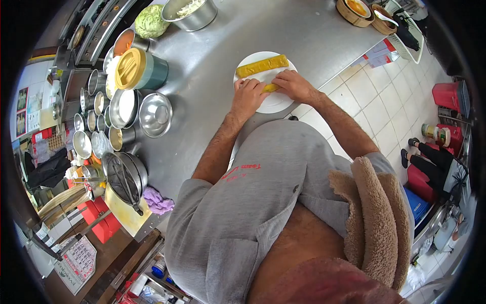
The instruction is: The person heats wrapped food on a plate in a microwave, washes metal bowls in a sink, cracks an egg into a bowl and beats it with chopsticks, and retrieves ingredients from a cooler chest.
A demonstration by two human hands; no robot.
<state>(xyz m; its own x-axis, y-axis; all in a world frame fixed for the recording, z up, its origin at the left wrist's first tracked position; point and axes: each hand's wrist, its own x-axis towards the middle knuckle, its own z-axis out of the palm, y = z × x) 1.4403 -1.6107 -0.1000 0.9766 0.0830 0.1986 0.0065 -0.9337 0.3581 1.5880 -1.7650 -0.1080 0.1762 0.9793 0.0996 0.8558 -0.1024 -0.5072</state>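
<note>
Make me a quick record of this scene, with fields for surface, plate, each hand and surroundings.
Surface: metal table
Plate: white plate, near the table's edge
On plate: yellow far roll, fully visible; yellow near roll, partly covered
Left hand: on the near roll, grip unclear
Right hand: on the near roll, grip unclear
Surroundings, left: green cabbage, yellow-lidded tub, purple cloth

"Where did the camera look from?"

"From the person's head, forward and steeply down past the grey short-sleeved shirt (243,202) to the bare left hand (248,95) and bare right hand (294,85)."

"How near was it?"

"Close above the shirt; the round white plate (276,104) lay farther off, above centre. The wide, fisheye-like view curved the grey metal surface (202,66) and ended in dark, rounded edges."
</note>
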